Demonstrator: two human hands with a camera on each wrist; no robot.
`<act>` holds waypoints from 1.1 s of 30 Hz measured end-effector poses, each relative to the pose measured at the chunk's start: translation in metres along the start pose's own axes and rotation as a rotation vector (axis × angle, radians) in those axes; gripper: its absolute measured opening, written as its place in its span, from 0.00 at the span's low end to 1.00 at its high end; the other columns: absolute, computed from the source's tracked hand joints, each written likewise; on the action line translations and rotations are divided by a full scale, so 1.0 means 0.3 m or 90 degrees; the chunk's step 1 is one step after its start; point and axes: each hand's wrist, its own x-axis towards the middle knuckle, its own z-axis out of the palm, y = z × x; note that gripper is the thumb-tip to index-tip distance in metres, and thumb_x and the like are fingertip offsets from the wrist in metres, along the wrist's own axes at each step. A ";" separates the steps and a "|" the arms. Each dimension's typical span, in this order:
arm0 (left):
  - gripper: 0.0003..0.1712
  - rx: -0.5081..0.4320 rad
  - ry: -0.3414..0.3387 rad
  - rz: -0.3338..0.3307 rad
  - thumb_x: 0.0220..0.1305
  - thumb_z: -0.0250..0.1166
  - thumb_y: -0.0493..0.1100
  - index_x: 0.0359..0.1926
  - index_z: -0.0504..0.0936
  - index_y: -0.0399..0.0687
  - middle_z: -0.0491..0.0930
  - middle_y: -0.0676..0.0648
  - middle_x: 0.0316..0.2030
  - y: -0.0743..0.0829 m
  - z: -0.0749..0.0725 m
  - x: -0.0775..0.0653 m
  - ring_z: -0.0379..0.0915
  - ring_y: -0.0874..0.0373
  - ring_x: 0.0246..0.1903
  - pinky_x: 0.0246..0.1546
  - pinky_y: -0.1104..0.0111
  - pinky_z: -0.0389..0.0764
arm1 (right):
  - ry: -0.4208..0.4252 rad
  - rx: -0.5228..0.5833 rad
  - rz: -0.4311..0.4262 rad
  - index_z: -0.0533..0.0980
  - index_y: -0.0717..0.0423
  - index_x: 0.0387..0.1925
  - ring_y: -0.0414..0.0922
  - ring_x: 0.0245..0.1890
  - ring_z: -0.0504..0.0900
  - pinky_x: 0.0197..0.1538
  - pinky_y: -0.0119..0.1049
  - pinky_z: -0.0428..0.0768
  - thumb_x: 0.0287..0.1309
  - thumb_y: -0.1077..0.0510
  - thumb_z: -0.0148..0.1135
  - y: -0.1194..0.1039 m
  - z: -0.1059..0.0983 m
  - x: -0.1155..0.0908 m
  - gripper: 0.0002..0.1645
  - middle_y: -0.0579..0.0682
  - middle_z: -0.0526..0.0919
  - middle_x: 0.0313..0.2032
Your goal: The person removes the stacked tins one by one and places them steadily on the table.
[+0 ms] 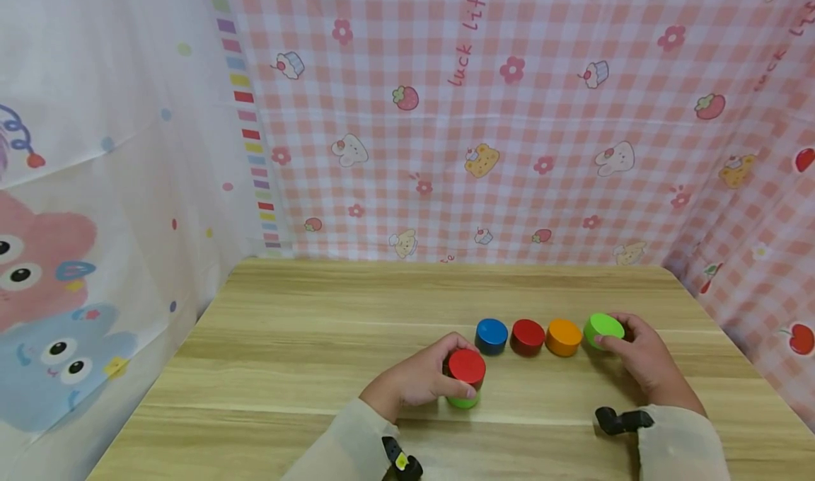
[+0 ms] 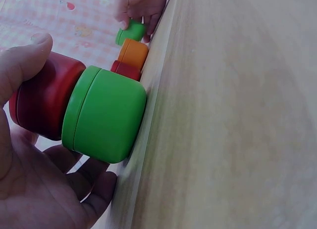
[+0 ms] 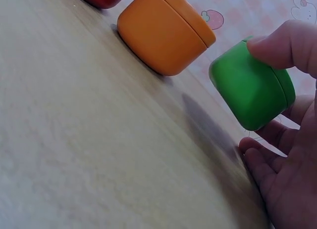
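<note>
My left hand point(image 1: 417, 378) grips a round red lidded tin point(image 1: 467, 365) between thumb and fingers. That red tin sits on top of a green lidded tin point(image 2: 106, 115), which stands on the table. On the right, my right hand point(image 1: 652, 364) pinches another green tin point(image 3: 252, 85) by its sides; a gap and a shadow beneath show it tilted and raised off the tabletop. Beside it stands an orange tin point(image 1: 563, 337), followed leftward by a second red tin point(image 1: 527, 337) and a blue tin point(image 1: 491, 337), all in a row.
The wood-grain table point(image 1: 286, 339) reaches back to a pink checked cloth point(image 1: 446, 184). A white printed cloth point(image 1: 146, 184) hangs at the left, and more checked cloth point(image 1: 777, 240) at the right. Black wrist straps point(image 1: 624, 421) sit at the sleeves.
</note>
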 end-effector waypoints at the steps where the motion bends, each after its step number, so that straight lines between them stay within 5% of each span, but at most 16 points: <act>1: 0.27 0.001 0.001 0.000 0.63 0.76 0.36 0.59 0.74 0.56 0.80 0.54 0.54 0.000 0.000 0.000 0.74 0.57 0.56 0.67 0.56 0.71 | -0.001 -0.003 -0.001 0.66 0.70 0.69 0.28 0.43 0.73 0.46 0.20 0.75 0.68 0.55 0.69 0.002 0.000 0.001 0.37 0.36 0.75 0.49; 11: 0.27 0.002 0.000 0.004 0.63 0.76 0.36 0.59 0.74 0.56 0.80 0.54 0.54 -0.002 0.002 0.005 0.74 0.58 0.55 0.68 0.55 0.70 | -0.023 -0.073 0.002 0.66 0.71 0.69 0.34 0.44 0.72 0.45 0.21 0.73 0.69 0.53 0.68 0.000 -0.009 0.006 0.38 0.66 0.75 0.61; 21: 0.28 0.003 0.003 0.001 0.63 0.76 0.36 0.59 0.74 0.56 0.80 0.54 0.53 -0.003 -0.001 0.002 0.74 0.58 0.55 0.67 0.56 0.71 | -0.036 -0.138 -0.005 0.68 0.71 0.69 0.52 0.53 0.75 0.44 0.22 0.73 0.67 0.52 0.69 0.008 -0.003 0.024 0.38 0.69 0.75 0.62; 33: 0.28 -0.004 0.004 -0.002 0.62 0.76 0.35 0.59 0.75 0.55 0.81 0.53 0.53 -0.003 0.000 0.002 0.75 0.57 0.55 0.68 0.54 0.70 | -0.046 -0.151 -0.016 0.65 0.75 0.70 0.60 0.56 0.76 0.44 0.20 0.72 0.66 0.54 0.68 0.004 0.001 0.029 0.42 0.73 0.73 0.63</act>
